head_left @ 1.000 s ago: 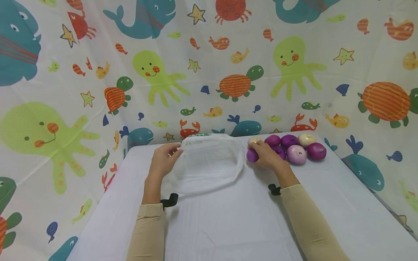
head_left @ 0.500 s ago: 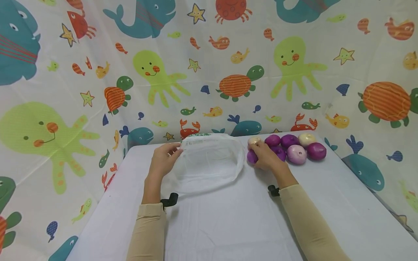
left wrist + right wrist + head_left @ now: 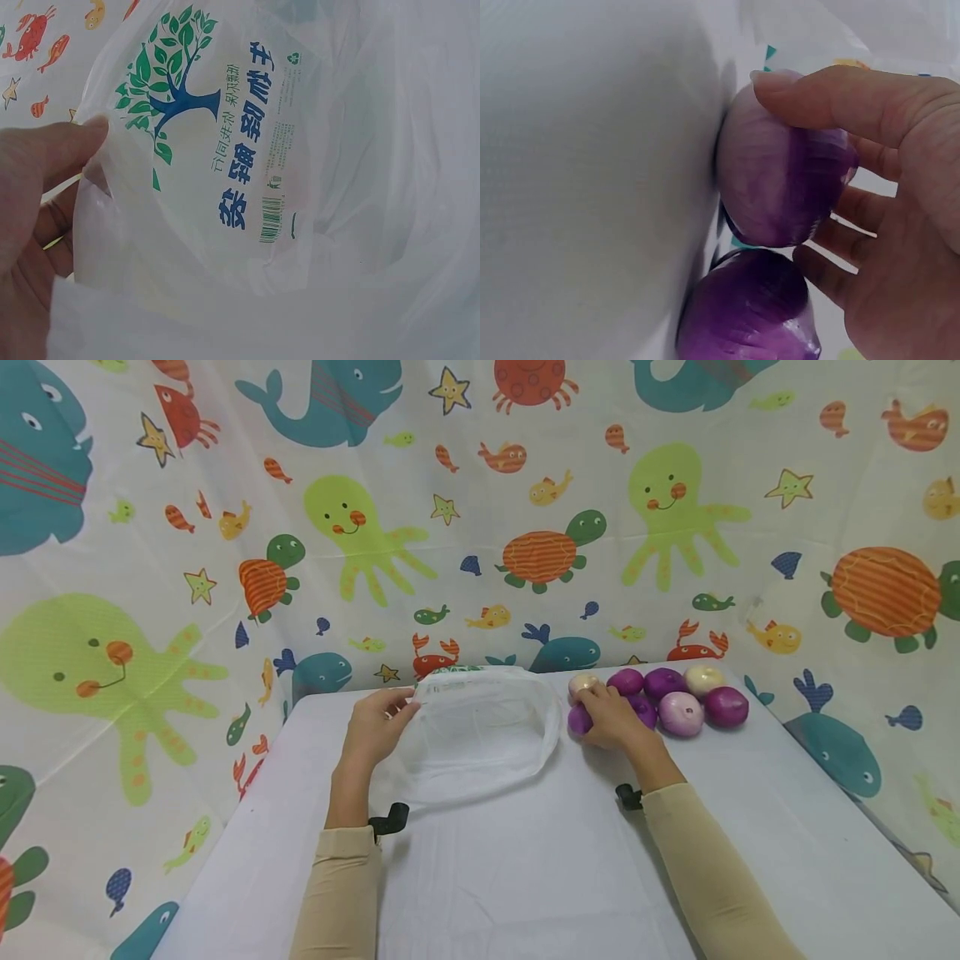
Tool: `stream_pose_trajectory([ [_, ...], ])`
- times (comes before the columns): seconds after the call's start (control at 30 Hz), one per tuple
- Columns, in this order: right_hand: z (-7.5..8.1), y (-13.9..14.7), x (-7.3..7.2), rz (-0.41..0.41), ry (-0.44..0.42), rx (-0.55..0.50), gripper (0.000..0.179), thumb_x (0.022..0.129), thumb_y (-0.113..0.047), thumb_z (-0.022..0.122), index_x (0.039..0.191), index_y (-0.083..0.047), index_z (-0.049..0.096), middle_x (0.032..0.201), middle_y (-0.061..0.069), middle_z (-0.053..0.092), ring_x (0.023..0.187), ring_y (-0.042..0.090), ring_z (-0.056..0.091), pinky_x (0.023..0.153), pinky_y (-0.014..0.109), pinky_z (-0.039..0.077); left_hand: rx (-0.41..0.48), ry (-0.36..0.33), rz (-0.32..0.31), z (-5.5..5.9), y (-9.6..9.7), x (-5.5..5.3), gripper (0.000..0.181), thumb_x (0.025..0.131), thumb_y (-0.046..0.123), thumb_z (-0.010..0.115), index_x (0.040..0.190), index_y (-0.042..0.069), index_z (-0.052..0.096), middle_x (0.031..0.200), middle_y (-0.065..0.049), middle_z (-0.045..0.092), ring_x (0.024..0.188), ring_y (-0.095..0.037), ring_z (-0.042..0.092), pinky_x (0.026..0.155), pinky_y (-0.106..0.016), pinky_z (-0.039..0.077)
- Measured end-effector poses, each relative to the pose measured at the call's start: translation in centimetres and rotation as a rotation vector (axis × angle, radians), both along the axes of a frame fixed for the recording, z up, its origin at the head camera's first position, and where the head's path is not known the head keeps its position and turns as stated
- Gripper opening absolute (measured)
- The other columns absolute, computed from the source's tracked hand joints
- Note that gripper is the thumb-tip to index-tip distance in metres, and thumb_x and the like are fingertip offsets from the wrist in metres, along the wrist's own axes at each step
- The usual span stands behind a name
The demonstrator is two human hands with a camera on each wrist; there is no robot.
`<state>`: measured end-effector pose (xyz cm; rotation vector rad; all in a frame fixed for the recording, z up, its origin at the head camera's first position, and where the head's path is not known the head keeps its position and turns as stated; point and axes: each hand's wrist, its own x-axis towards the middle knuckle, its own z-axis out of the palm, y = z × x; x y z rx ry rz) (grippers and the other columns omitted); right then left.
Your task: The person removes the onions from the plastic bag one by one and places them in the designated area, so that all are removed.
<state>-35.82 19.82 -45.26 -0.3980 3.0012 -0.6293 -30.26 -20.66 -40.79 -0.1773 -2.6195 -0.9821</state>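
A thin white plastic bag [image 3: 480, 739] lies with its mouth spread wide on the table. My left hand [image 3: 372, 727] pinches the left edge of its mouth between thumb and fingers. In the left wrist view the bag's wall [image 3: 247, 255] shows a green tree print and blue lettering. Right of the bag, my right hand [image 3: 615, 720] holds a purple onion [image 3: 579, 720] that sits at the table surface. The right wrist view shows the thumb across one side of this onion [image 3: 769, 176] and the fingers on the other. Another purple onion [image 3: 750, 311] sits close beside it.
A pale onion [image 3: 582, 683] stands just behind the right hand. Several more purple and whitish onions [image 3: 680, 714] are grouped to its right at the table's back edge. The white-covered table [image 3: 525, 877] meets a curtain [image 3: 480, 602] printed with sea animals.
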Motion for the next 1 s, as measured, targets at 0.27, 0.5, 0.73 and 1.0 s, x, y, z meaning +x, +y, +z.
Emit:
stream_pose_trajectory([
  [0.27, 0.3, 0.0, 0.3, 0.002, 0.028, 0.020, 0.079, 0.085, -0.016, 0.084, 0.154, -0.014, 0.046, 0.161, 0.020, 0.036, 0.142, 0.046, 0.037, 0.110, 0.072, 0.039, 0.005, 0.000, 0.000, 0.0, 0.0, 0.1, 0.036, 0.102, 0.031, 0.069, 0.135, 0.015, 0.070, 0.104, -0.007, 0.071, 0.095, -0.024, 0.062, 0.074, -0.030, 0.055],
  [0.5, 0.3, -0.2, 0.1, -0.001, 0.053, 0.021, 0.077, 0.086, -0.022, 0.084, 0.152, -0.013, 0.047, 0.159, 0.020, 0.040, 0.140, 0.045, 0.039, 0.113, 0.070, 0.037, 0.008, 0.008, -0.007, 0.1, 0.0, 0.2, 0.037, 0.102, 0.031, 0.069, 0.135, 0.015, 0.070, 0.105, -0.007, 0.071, 0.095, -0.024, 0.063, 0.075, -0.030, 0.055],
  [0.73, 1.1, -0.3, 0.2, 0.052, 0.134, -0.082, 0.062, 0.091, -0.027, 0.080, 0.145, -0.011, 0.054, 0.152, 0.018, 0.048, 0.140, 0.041, 0.042, 0.116, 0.067, 0.036, 0.006, 0.008, -0.018, 0.1, 0.0, 0.0, 0.045, 0.100, 0.035, 0.071, 0.140, 0.016, 0.066, 0.113, -0.010, 0.070, 0.102, -0.028, 0.065, 0.082, -0.041, 0.059],
  [1.0, 3.4, -0.9, 1.4, 0.066, 0.234, -0.225, 0.044, 0.099, -0.020, 0.068, 0.140, -0.010, 0.057, 0.152, 0.019, 0.047, 0.145, 0.042, 0.039, 0.115, 0.065, 0.038, -0.009, 0.123, 0.042, 0.4, 0.1, -0.3, 0.102, 0.092, 0.055, 0.074, 0.168, 0.033, 0.011, 0.174, -0.005, 0.020, 0.159, -0.035, 0.024, 0.121, -0.065, 0.029],
])
